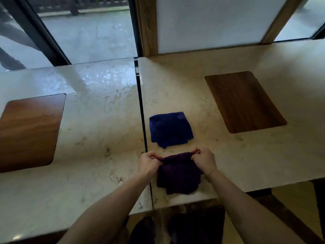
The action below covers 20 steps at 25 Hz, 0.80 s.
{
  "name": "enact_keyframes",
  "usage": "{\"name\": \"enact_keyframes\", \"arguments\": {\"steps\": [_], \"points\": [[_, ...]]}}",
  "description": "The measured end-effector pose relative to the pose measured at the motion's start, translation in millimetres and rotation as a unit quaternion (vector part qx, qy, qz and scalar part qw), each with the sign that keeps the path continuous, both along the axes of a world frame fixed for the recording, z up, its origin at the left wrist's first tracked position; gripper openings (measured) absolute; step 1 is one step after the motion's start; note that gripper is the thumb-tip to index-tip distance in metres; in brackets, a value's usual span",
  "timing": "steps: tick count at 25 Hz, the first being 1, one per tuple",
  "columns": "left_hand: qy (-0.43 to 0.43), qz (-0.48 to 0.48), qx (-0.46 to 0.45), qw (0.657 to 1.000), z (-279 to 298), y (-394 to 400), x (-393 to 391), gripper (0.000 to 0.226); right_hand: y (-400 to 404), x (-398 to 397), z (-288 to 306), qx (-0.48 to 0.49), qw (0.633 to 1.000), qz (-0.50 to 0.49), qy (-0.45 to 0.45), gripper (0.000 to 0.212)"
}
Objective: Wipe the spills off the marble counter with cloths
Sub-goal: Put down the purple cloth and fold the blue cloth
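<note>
A dark purple cloth (178,175) lies near the front edge of the right marble counter slab (246,159). My left hand (149,163) pinches its far left corner and my right hand (204,160) pinches its far right corner, holding the far edge a little off the counter. A folded blue cloth (169,129) lies flat just beyond them. On the left marble slab (84,138), a wet film of spilled liquid (112,85) glistens across the far part near the window.
A wooden inset panel (29,131) sits in the left slab and another (244,101) in the right slab. A dark seam (143,120) divides the slabs. A window runs behind the left slab, a white wood-framed panel (211,23) behind the right.
</note>
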<state>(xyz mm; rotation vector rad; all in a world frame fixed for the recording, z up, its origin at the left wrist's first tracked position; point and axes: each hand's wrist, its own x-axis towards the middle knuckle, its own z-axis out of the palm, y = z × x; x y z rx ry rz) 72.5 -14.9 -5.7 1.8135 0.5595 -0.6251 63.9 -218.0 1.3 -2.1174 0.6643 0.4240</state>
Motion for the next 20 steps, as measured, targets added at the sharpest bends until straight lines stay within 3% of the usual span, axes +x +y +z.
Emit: {"name": "enact_keyframes", "arguments": {"steps": [3,8,12,16,20], "points": [[-0.023,-0.004,0.063,0.998,-2.0,-7.6,6.3,0.025,-3.0,11.9,-10.9,-0.048,0.996,0.078,-0.014,0.023],[-0.084,-0.139,0.161,0.973,3.2,-7.7,10.0,0.021,-19.4,26.5,-13.7,-0.135,0.97,0.203,0.021,0.013],[-0.082,-0.195,0.18,0.961,6.8,9.1,38.3,0.048,-39.9,59.3,-3.8,-0.097,0.967,0.23,0.04,0.036],[-0.141,-0.148,0.221,0.954,11.7,19.5,90.5,0.055,-36.9,113.3,3.2,-0.074,0.987,0.124,-0.073,0.045],[-0.138,-0.164,0.281,0.935,3.9,15.1,134.8,0.066,-29.1,162.6,-15.1,-0.194,0.943,0.27,-0.027,0.081]]}}
